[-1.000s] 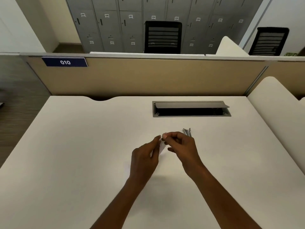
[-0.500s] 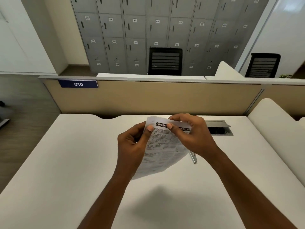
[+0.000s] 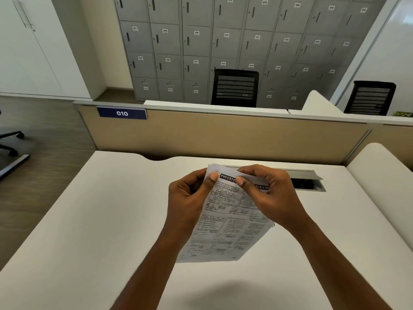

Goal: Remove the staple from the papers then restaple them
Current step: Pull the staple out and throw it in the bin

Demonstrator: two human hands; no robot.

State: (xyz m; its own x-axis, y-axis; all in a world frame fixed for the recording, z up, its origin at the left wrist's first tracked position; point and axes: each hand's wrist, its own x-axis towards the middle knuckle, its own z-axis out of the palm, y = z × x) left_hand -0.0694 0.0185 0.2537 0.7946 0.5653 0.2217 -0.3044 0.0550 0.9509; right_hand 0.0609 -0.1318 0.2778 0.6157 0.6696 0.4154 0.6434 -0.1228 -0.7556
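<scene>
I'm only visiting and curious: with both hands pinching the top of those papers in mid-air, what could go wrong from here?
The left hand and right hand pinch the papers close together at the top edge, so pulling apart might tear them. The sheets hang unsupported above the desk; once loose, some could slip down. No tool shows, so bare fingertips may get pricked.

Bright, even light — edges warped

Two hands, a left hand (image 3: 187, 202) and a right hand (image 3: 272, 198), and one sheaf of printed papers (image 3: 228, 231), its sheets too close to count. One white surface (image 3: 89, 220) with one cable hatch (image 3: 308, 177). One partition (image 3: 223, 137) bearing one blue 010 plate (image 3: 122, 113), two black mesh chairs (image 3: 234, 88) (image 3: 368, 98), one wheeled chair base (image 3: 11, 139), four rows of grey lockers (image 3: 194, 41)
</scene>
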